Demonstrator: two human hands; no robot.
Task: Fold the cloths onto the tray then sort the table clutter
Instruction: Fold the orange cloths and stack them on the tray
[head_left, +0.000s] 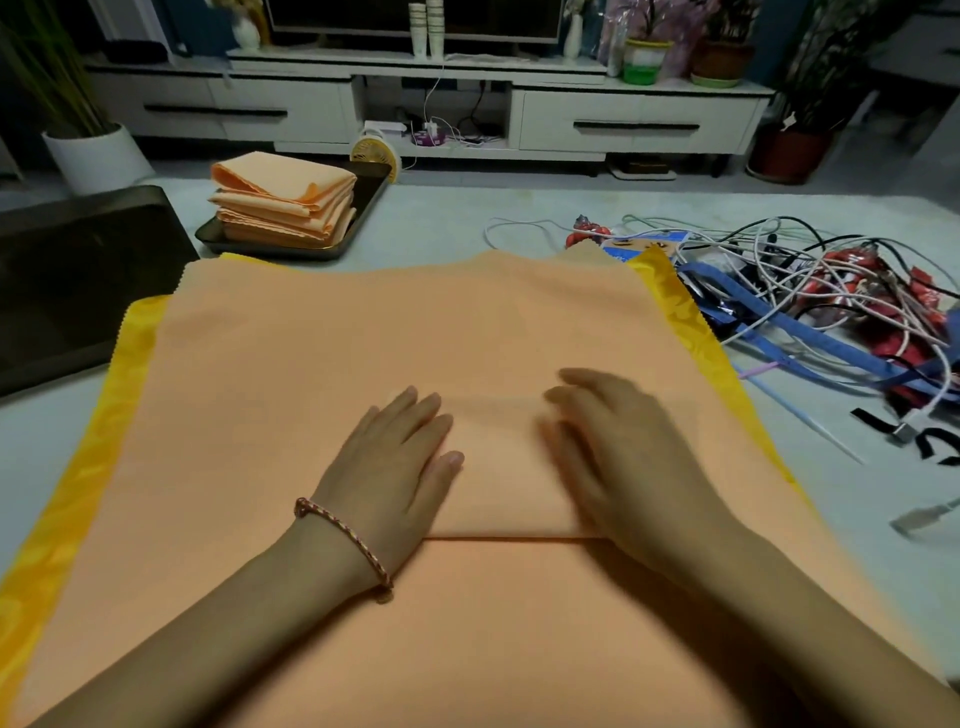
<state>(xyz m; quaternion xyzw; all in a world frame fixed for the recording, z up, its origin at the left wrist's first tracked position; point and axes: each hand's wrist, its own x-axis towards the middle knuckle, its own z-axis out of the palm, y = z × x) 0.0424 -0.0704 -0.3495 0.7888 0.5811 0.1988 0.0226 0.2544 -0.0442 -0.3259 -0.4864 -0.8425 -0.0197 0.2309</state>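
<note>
One tray (370, 193) at the tabletop's (441, 223) far left holds one stack of folded cloths (283, 200), its layers too tight to count. One yellow cloth (119, 395) underlies one spread orange cloth (363, 322). Our two hands, left hand (400, 467) and blurred right hand (613, 457), rest flat and apart on one folded cloth (498, 483). It is soft, light and limp, so we would pinch its corners. One cable tangle (831, 291) lies at the right.

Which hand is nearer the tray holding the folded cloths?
Left. The left hand rests on the orange cloth, nearer the viewer and slightly right of the tray; the right hand is farther right.
</note>
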